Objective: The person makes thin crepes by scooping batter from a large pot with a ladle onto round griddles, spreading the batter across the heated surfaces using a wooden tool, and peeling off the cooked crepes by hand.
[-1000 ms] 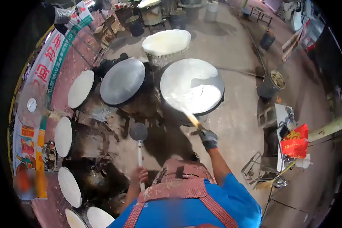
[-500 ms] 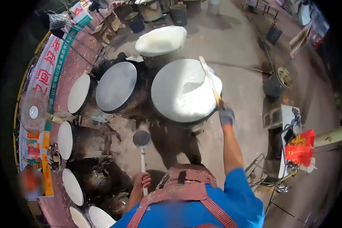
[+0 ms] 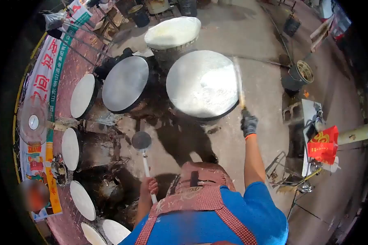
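My left hand (image 3: 149, 186) is wrapped round the white handle of a ladle (image 3: 141, 140), whose dark round bowl points away from me. On my right hand (image 3: 248, 124) is a dark grey glove, and its fingers close round the handle of a long flat wooden spreader (image 3: 240, 81). The spreader's blade lies along the right edge of a large round griddle (image 3: 202, 83), which a white layer covers over its whole face. Left of it stands a bare grey griddle (image 3: 125, 84). Behind them a pale sheet (image 3: 173, 32) rests on a round stand.
Several round white-topped griddles, one of them nearest the banner (image 3: 83, 96), curve down the left side. At the right are a bucket (image 3: 301, 75), a red bag (image 3: 323, 145) and a narrow white table (image 3: 311, 110). A long banner (image 3: 45, 77) hangs at the far left.
My right hand has swept the spreader rightward round the large griddle to its right edge. The white layer's gap has closed. My left hand still holds the ladle.
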Action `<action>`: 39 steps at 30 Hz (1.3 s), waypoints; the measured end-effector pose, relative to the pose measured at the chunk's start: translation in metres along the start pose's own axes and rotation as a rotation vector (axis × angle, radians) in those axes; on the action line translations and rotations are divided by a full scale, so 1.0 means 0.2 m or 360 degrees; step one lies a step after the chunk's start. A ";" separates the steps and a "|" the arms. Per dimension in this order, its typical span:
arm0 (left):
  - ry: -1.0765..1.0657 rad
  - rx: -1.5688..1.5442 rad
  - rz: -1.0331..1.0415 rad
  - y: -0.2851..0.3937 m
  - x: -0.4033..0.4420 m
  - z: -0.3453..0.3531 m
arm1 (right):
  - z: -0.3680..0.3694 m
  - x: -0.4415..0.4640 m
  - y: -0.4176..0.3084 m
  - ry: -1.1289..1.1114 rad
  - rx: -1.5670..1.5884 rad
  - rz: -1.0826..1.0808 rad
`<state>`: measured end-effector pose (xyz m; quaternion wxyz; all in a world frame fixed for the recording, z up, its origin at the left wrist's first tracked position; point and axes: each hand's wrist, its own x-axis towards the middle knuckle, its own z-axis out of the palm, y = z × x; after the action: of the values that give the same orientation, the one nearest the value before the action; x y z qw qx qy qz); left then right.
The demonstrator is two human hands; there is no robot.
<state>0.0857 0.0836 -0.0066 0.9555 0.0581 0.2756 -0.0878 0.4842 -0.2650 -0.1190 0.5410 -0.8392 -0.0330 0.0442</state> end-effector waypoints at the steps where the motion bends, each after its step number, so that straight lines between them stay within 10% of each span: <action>1: 0.0045 0.0007 0.0046 0.02 -0.02 -0.02 | 0.09 -0.06 0.15 0.0363 -0.0918 -0.0867; 7: 0.0120 -0.0479 -0.0033 0.11 0.04 -0.13 | 0.01 -0.25 -0.41 -0.0204 0.0190 0.0733; 11: 0.0161 -0.0267 -0.0080 0.12 0.06 -0.03 | -0.15 0.12 -0.33 0.0420 -0.0518 0.0224; 15: 0.0233 -0.0362 -0.0090 0.18 0.21 0.07 | -0.10 0.10 -0.54 -0.0259 -0.1396 -0.0127; 22: 0.0202 -0.0122 -0.0315 0.36 0.73 0.42 | -0.19 -0.05 -0.27 -0.0114 -0.1379 0.0112; 29: 0.0323 0.1054 0.0300 0.16 1.10 0.90 | -0.18 -0.36 -0.41 -0.0025 -0.1438 0.0268; 35: 0.0025 0.0782 -0.0115 -0.04 1.21 0.87 | 0.25 -0.61 -0.43 -0.0026 -0.1335 -0.0005; 37: 0.0111 0.0071 -0.0773 0.12 1.10 0.78 | 0.23 -0.64 -0.73 -0.0132 -0.1323 0.0078; 39: 0.0185 0.0630 -0.0344 0.18 0.81 0.70 | 0.18 -0.73 -0.70 0.0074 -0.1176 -0.0326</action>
<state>0.3002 0.0744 0.0257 0.8930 0.2194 0.3123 -0.2385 0.3336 -0.1897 -0.0012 0.2042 -0.9708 -0.1181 -0.0441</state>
